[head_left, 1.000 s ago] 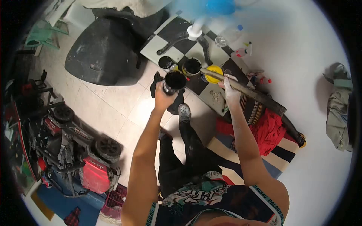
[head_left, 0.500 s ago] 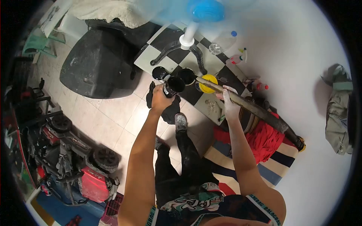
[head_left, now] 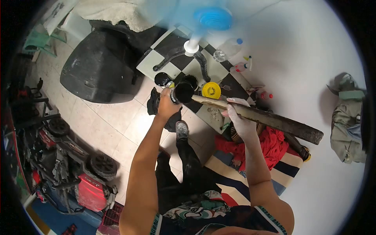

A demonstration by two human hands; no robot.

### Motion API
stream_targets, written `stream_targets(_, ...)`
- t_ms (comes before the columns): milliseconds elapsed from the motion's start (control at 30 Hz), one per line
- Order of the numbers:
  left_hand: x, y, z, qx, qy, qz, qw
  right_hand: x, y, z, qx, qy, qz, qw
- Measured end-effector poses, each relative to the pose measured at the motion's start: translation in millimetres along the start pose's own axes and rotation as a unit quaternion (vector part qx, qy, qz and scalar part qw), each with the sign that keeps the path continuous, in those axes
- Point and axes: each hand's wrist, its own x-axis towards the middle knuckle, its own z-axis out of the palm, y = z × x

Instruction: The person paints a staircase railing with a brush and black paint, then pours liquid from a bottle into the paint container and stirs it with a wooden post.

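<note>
My left hand (head_left: 168, 105) is wrapped round a black can (head_left: 183, 93), its dark mouth facing up toward me. In my right hand (head_left: 241, 119) is a long, worn wooden stick (head_left: 278, 123), gripped partway along its length. The stick's thin pale end lies right at the can's rim, while its broad dark end points off to the right. Just beyond the can, a second black can (head_left: 161, 79) and a black tub (head_left: 190, 81) stand at the checkered table's edge, the tub partly hidden. Beside them is a round yellow lid (head_left: 211, 90).
A fan's dark-legged stand (head_left: 191, 47) rises from the checkered table (head_left: 156, 62). Behind are a clear bottle (head_left: 228, 50) and a spray bottle (head_left: 241, 66). Red cloth (head_left: 270, 147) lies at right on a striped mat (head_left: 282, 174). A black plastic shell (head_left: 98, 70) and machinery (head_left: 92, 192) stand left.
The stick's thin end has moved from over the tub toward me, to the rim of the held can. The stick's broad end has swung out to the right.
</note>
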Motion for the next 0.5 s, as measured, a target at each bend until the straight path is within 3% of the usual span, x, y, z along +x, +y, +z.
stream_targets(67,-6,19,-14,-0.021,0.012,0.034,0.999,6,-14,10,-0.151,-0.025,-0.178,0.972)
stream_targets(133,-16,42,-33,-0.038,0.028,0.054,0.997,-3,-39,24,0.050,-0.081,-0.018,0.995)
stream_targets(200,-23,60,-56,-0.048,0.038,0.057,0.997,-9,-69,31,-0.074,-0.133,-0.091,0.984)
stream_targets(367,-45,100,-115,-0.047,0.071,0.057,0.995,-21,-150,58,-0.229,-0.172,-0.258,0.923)
stream_targets(500,-69,122,-166,-0.048,0.094,0.044,0.993,-47,-195,95,-0.160,-0.221,-0.289,0.918)
